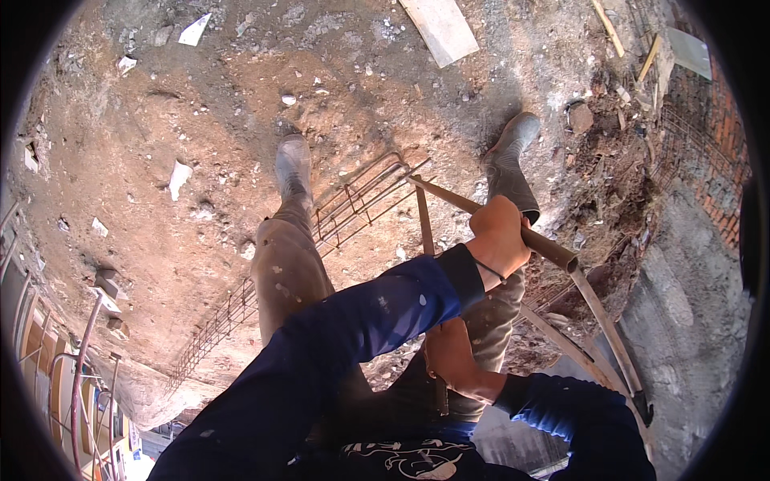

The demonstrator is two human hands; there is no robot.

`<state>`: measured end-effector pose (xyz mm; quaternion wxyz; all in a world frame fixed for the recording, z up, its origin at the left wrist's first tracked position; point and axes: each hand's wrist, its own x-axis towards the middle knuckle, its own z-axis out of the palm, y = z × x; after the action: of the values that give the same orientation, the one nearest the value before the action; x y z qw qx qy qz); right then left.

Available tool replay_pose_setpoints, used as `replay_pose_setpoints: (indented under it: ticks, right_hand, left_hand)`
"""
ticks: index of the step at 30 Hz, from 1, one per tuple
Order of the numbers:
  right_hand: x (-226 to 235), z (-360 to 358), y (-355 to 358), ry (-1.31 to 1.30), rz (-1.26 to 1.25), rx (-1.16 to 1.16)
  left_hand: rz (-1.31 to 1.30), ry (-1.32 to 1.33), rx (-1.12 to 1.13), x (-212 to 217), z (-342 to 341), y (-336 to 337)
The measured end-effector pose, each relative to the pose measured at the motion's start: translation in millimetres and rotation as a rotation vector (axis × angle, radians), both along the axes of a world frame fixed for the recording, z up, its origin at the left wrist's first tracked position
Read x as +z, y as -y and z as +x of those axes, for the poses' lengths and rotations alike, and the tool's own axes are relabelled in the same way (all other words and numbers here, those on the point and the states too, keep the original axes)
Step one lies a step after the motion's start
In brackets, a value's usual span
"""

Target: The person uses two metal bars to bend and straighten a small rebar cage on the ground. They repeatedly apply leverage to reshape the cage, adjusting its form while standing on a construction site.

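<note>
A brown metal trestle frame [552, 251] stands tilted in front of me, with a top bar and several long legs. My left hand [499, 240] reaches across to the right, its fingers wrapped round the top bar. Lower down and closer to my body, my right hand [459, 362] is closed round one leg of the same frame; my left sleeve covers part of that leg. A long rebar cage [353, 200] lies on the ground between my boots and runs back to the left, passing behind my left leg.
Reddish dirt ground [208, 160] carries scattered stones and white scraps. A pale board [443, 32] lies ahead. At the right are rubble, a grey concrete slope [682, 321] and a brick wall [718, 160]. Bent metal tubes [79, 377] stand at the lower left.
</note>
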<state>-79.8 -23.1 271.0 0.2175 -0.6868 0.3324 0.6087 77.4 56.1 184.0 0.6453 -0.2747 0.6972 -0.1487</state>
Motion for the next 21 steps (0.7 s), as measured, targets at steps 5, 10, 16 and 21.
replay_pose_setpoints:
  ticks: [5,10,16,21]
  right_hand:
    - [9.6,53.5,3.1,-0.078,-0.042,0.155]
    - [-1.6,39.5,0.2,-0.024,-0.073,0.149]
    - [-16.0,1.5,9.2,0.066,-0.085,0.417]
    - [-29.5,-75.4,4.1,0.133,-0.244,0.461]
  left_hand:
    - [0.033,-0.102,0.113,-25.3,6.0,31.2]
    - [0.002,-0.099,0.048,-28.5,9.8,36.2]
    - [0.024,-0.14,-0.071,-35.3,6.4,47.3]
    - [-0.052,-0.025,0.127,-56.6,12.9,33.3]
